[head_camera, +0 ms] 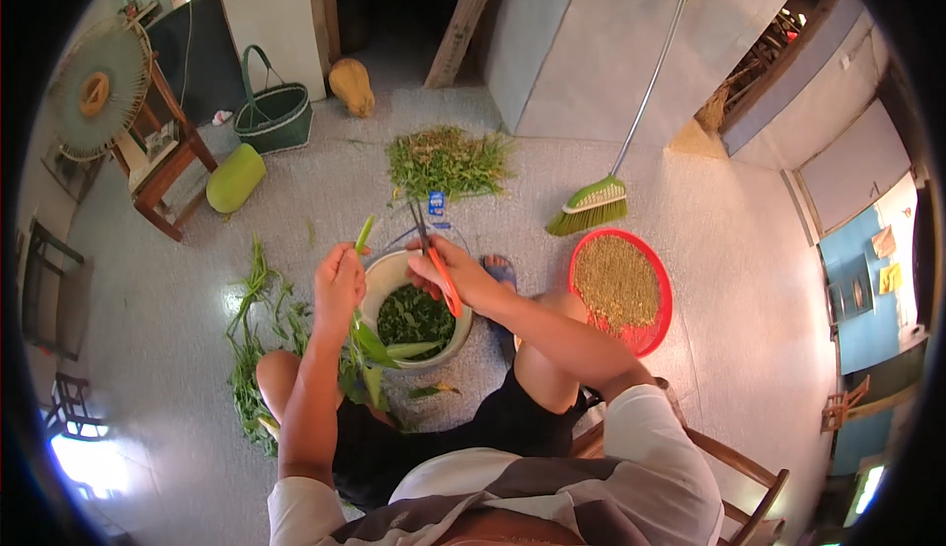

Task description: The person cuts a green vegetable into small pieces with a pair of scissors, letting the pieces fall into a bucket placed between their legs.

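Closed around a green leafy stalk (365, 235), my left hand (341, 280) is at the left rim of a pale bucket (462, 335). The stalk's tip sticks up above the fist, and its broad leaves hang below. My right hand (451, 269) grips scissors with orange handles (443, 280) over the bucket, the dark blades pointing up and away from me. Cut green leaves (414, 317) lie in the bucket. More long leafy stems (255, 324) are spread on the floor to the left, partly behind my left leg.
A heap of greens (451, 162) lies beyond the bucket, near a small blue packet (437, 203). On the right are a red basin of grain-like bits (617, 287) and a green broom (599, 202). A green gourd (236, 178), basket (275, 121), squash (352, 88) and chair (166, 184) stand farther left.
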{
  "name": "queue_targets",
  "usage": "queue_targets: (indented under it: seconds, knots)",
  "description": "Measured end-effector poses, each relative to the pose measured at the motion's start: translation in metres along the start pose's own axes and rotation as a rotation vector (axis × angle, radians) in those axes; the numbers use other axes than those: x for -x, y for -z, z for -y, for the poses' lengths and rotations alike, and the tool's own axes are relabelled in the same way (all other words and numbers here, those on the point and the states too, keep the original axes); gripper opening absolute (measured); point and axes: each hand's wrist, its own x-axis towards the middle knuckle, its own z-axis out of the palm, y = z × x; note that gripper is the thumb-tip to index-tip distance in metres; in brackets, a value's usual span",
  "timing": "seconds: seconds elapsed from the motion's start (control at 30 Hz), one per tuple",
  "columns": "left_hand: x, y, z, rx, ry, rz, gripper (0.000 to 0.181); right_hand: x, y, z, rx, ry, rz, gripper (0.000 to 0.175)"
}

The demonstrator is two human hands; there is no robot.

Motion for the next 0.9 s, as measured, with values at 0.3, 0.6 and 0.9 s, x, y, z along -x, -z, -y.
queue_targets:
  seconds: [0.3,0.6,0.9]
  knots:
    - [0.015,0.092,0.132,-0.724,0.016,-0.5,0.036,-0.01,0.038,-0.026,-0.301,0.04,-0.311,0.037]
    - [0.03,0.077,0.193,-0.258,0.459,-0.413,0.036,0.003,0.031,-0.016,-0.167,0.091,-0.26,0.036]
    - [0.039,0.057,0.185,-0.521,0.4,-0.432,0.048,0.001,0.034,-0.027,-0.019,0.071,-0.207,0.036]
